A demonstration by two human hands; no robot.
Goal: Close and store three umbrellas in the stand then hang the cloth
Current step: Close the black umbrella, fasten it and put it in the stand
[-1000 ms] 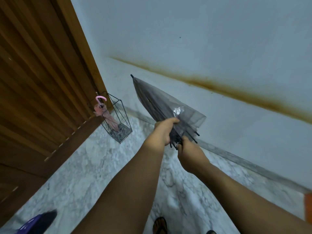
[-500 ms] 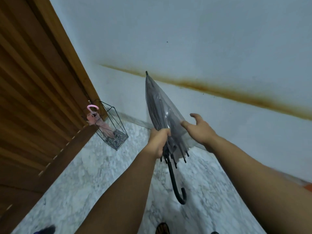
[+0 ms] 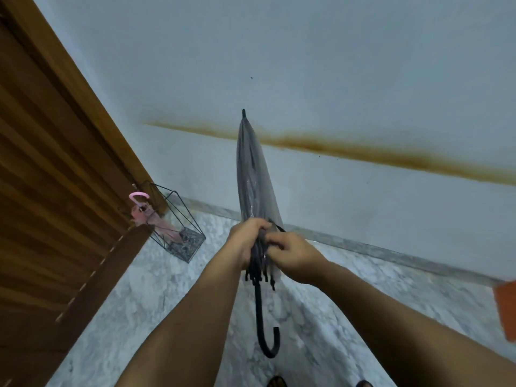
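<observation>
Canopy of grey umbrella (image 3: pixel 255 188) could be springing loose: I'm seeing left hand (image 3: pixel 245 243) gripping it, right hand (image 3: pixel 293 254) pinching folds. Wire stand (image 3: pixel 178 222) w/ pink umbrella (image 3: pixel 155 219) is looking tight.

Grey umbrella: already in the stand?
No: both the left hand and right hand hold the grey umbrella up, apart from the stand.

Held umbrella (image 3: pixel 255 188): centre, tip up, handle down, between left hand (image 3: pixel 245 241) and right hand (image 3: pixel 293 256).
Stand (image 3: pixel 178 227): far left on the floor (image 3: pixel 145 300), against door (image 3: pixel 55 191) and wall (image 3: pixel 335 79).
Stored umbrella (image 3: pixel 156 222): in the stand, handle up.
</observation>
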